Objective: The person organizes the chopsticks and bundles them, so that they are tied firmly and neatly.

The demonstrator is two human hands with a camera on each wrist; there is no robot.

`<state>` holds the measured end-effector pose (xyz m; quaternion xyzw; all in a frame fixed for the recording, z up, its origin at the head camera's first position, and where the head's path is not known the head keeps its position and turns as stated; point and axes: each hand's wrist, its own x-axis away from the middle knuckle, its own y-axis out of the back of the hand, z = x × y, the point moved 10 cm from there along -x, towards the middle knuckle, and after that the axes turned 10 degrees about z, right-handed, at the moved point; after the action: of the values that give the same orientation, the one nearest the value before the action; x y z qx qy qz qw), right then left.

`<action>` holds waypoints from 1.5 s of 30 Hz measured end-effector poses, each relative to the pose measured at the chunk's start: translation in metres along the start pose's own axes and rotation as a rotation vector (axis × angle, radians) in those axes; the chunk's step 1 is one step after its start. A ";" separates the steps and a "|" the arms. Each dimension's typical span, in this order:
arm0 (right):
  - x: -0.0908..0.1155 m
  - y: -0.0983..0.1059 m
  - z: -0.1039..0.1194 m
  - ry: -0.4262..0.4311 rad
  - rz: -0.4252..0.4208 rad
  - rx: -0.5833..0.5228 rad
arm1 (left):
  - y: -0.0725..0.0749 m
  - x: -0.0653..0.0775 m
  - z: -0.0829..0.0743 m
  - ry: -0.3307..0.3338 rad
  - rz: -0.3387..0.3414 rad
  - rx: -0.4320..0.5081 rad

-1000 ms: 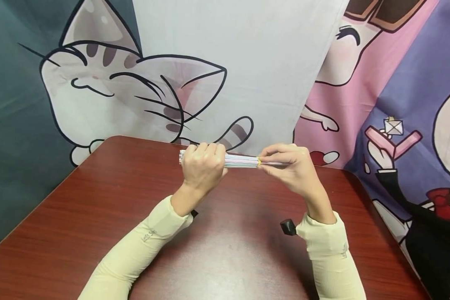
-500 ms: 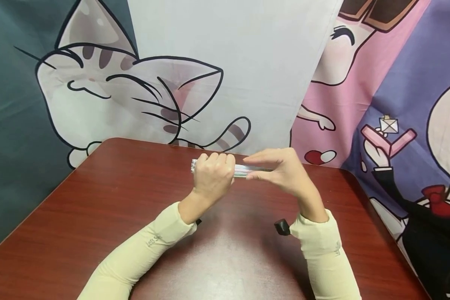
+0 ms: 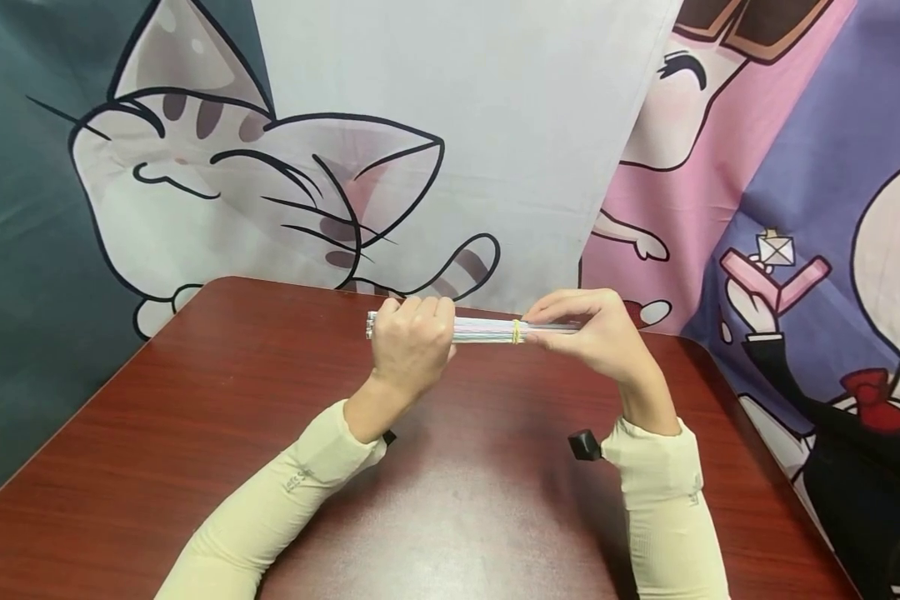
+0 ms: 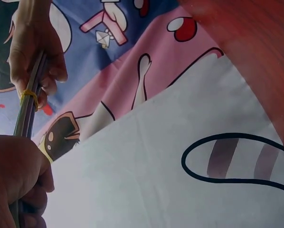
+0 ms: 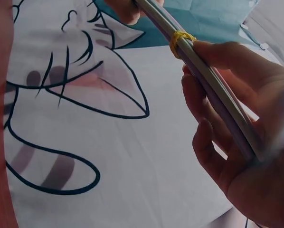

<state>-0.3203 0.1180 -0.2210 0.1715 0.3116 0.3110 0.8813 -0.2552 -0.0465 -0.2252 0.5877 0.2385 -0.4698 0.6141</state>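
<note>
A bundle of thin, pale sticks (image 3: 482, 330) is held level above the table, silvery at its left end. My left hand (image 3: 414, 346) grips it near that end, fingers curled round. A yellow rubber band (image 3: 517, 331) circles the bundle right of that fist, and looks looped more than once in the right wrist view. Just beyond the band, my right hand (image 3: 607, 333) pinches the sticks between thumb and fingers. In that right wrist view the thumb tip lies against the band (image 5: 181, 43). The left fist (image 4: 18, 173) hides part of the bundle.
A reddish-brown table (image 3: 285, 400) spreads beneath both hands. Behind it hangs a cloth backdrop (image 3: 495, 100) printed with a cartoon cat and other figures. A small black block (image 3: 584, 445) sits at the right wrist, by the cream sleeve (image 3: 663, 500).
Half a second ago my right hand was nearer the left, spread round the bundle with the band out of sight. Now it pinches farther right and the band shows. The left hand keeps its grip.
</note>
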 end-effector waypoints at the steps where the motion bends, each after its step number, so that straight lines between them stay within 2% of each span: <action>1: -0.001 -0.001 0.000 0.004 0.000 0.003 | 0.001 0.000 0.000 0.003 -0.004 0.001; 8: -0.002 -0.006 0.001 -0.006 -0.006 0.024 | 0.005 0.001 -0.003 0.018 -0.033 -0.003; 16: -0.006 -0.010 0.004 0.006 -0.008 0.057 | 0.004 0.002 0.000 0.031 -0.021 -0.017; 20: -0.006 -0.010 0.000 0.003 0.014 0.063 | 0.000 0.001 0.002 0.023 -0.009 -0.007; 25: 0.000 -0.004 -0.008 -0.041 0.029 0.044 | -0.007 0.001 0.003 0.013 0.022 0.020; 29: 0.005 0.006 -0.018 -0.059 -0.010 0.021 | -0.013 0.000 0.008 0.030 0.049 0.030; 35: 0.006 0.019 -0.038 -0.138 -0.141 -0.019 | -0.018 -0.001 0.018 0.043 0.083 0.030; 40: 0.009 0.023 -0.051 -0.191 -0.226 -0.086 | -0.022 0.000 0.022 -0.013 0.119 0.050; 45: 0.013 0.024 -0.063 -0.216 -0.257 -0.089 | -0.028 0.006 0.025 -0.081 0.138 0.071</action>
<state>-0.3643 0.1511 -0.2618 0.1233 0.2204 0.1889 0.9490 -0.2828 -0.0680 -0.2391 0.6046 0.1557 -0.4576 0.6331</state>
